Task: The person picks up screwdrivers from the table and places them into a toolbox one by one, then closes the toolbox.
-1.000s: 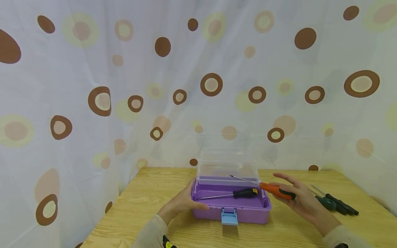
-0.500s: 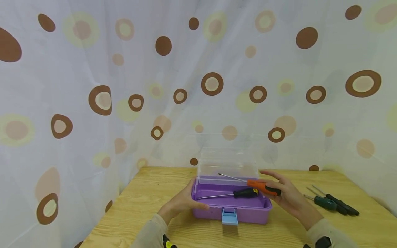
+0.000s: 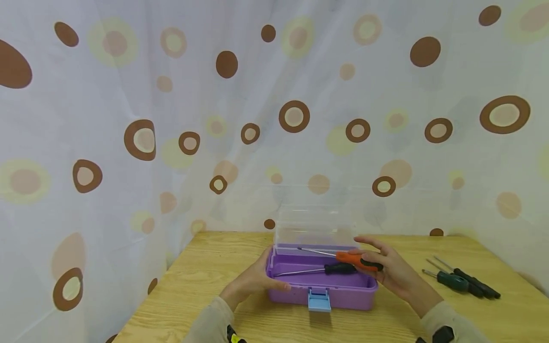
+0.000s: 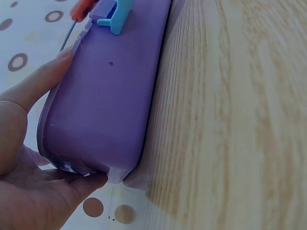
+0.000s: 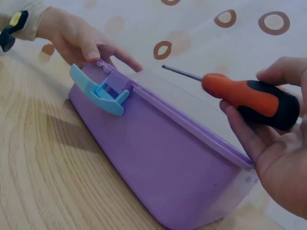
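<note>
My left hand (image 3: 250, 281) grips the left end of the purple box (image 3: 291, 296): the thumb lies on the front rim and the fingers bend round the end wall, spread as wide as that corner asks. My right hand (image 3: 399, 276) pinches the orange screwdriver (image 3: 349, 258) by its handle, the fingers drawn in to the handle's thickness, with 1 finger stretched out past the handle on its far side. I hold this screwdriver over the right part of the box, its shaft pointing left, its tip in the air above the opening.

The box sits between the left and right edges of the tabletop (image 3: 188, 286), its clear lid (image 3: 315, 228) raised on the side toward the back edge. The blue latch (image 3: 319, 305) hangs out from the middle of the front wall. Inside the box lies a black screwdriver (image 3: 339, 268), its shaft toward the left end and its handle toward the right.

Well apart from the box, near the right edge of the tabletop, 3 more lie close together: a green screwdriver (image 3: 456, 282) and 2 dark screwdrivers (image 3: 489, 290), tips toward the back edge. Behind the back edge hangs a pale cloth (image 3: 240, 95) printed with brown rings and spots. My 2 sleeves (image 3: 210, 319) are light beige.
</note>
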A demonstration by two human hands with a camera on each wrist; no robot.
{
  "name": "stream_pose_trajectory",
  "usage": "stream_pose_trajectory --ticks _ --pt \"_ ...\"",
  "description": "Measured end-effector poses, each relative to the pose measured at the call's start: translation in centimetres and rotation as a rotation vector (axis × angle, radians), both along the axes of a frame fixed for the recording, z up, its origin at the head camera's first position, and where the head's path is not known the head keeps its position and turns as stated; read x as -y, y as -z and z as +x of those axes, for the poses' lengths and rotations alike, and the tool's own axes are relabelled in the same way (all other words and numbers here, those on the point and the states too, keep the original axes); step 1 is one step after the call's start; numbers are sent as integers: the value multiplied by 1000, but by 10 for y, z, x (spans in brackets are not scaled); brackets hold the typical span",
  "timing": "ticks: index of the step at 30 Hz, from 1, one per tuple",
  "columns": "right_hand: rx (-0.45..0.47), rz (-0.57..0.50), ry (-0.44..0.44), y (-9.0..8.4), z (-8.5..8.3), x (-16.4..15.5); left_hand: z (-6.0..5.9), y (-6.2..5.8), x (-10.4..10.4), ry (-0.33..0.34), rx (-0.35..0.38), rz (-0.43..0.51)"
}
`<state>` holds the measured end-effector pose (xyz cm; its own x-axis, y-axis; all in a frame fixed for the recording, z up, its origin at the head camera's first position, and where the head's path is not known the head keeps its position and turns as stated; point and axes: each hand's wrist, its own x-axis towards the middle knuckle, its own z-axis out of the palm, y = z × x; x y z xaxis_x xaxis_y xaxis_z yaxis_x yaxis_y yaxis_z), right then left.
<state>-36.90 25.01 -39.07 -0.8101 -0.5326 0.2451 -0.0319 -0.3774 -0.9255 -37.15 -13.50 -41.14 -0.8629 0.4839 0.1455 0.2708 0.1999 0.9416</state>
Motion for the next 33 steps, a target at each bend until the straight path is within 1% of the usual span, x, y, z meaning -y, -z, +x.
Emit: stream_pose_trajectory --ticks 6,9,17,20,24,26,28,31,33 --pt "-34 73 -8 1 -3 3 0 1 0 -15 3 -6" --pt "-52 108 2 2 -3 5 0 2 1 -17 6 -13" --pt "-78 164 33 3 -4 6 1 2 2 -14 -1 -14" --pt "-108 179 47 3 -4 6 1 1 1 -20 -4 -21" --pt "-128 148 49 1 -2 7 2 -1 1 -20 -2 -23" --pt "-131 123 49 -1 -1 7 2 -1 1 -6 -6 -16" --pt "-124 99 49 -3 1 8 1 -2 0 6 -8 -11" --pt "-118 90 64 -7 3 9 1 -2 0 16 -14 -6" --pt "-104 81 66 -9 4 9 2 -3 0 13 -14 -9"
